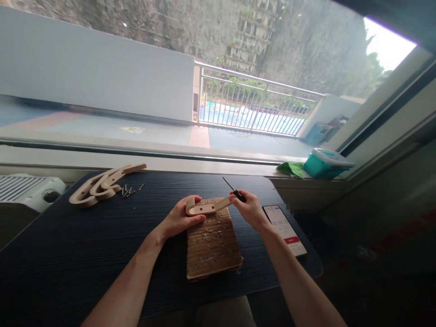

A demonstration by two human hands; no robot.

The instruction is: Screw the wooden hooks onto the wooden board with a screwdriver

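Observation:
A pale wooden hook with two dark screw holes lies across the far end of a cardboard block. My left hand is closed around the hook's curled end, thumb along its near side. My right hand grips a screwdriver by its black handle, the shaft pointing up and to the left. Fingers of that same hand also touch the hook's straight end. Many small holes and tears mark the block's brown top.
Several more wooden hooks lie at the table's back left, beside loose screws. A phone showing a timer lies right of the block. A green cloth and a teal box sit on the window sill.

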